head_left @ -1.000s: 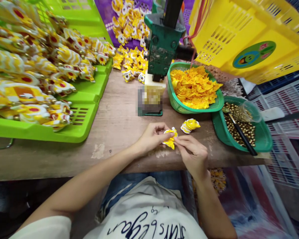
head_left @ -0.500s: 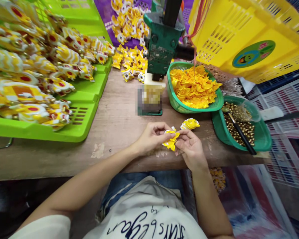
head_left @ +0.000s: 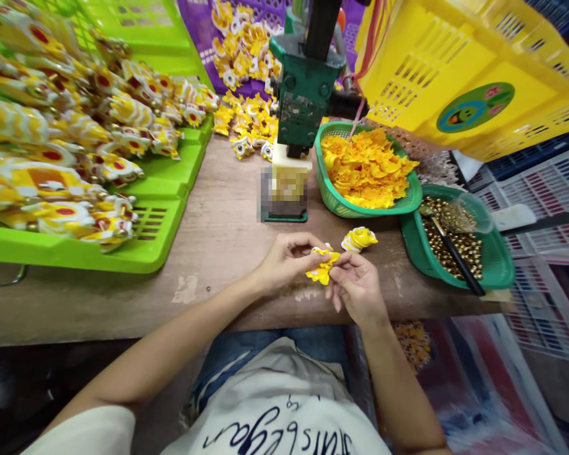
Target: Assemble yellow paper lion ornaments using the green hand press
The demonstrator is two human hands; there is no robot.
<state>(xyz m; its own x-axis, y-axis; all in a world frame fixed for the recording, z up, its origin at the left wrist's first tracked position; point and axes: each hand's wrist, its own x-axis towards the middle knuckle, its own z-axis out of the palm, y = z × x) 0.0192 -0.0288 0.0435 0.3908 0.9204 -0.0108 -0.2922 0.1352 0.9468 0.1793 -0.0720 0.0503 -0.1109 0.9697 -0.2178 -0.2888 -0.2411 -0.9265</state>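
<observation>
My left hand point(head_left: 287, 260) and my right hand point(head_left: 356, 285) meet over the wooden table's front edge, both pinching one small yellow and white toy piece point(head_left: 321, 265). The left fingers curl over its top. The right thumb and forefinger grip its right side. A second yellow and white piece point(head_left: 359, 239) lies on the table just beyond my right hand.
A green press machine point(head_left: 306, 95) stands at the table's middle back. Right of it sit a green basket of yellow parts point(head_left: 367, 165) and a green tray of small brass bells point(head_left: 455, 237) with a dark tool. Green crates of finished toys point(head_left: 76, 151) fill the left. A yellow crate point(head_left: 464, 69) hangs upper right.
My right hand has shifted slightly left and curled closer around the piece; both hands stay together at the same spot. The view has drifted a little.
</observation>
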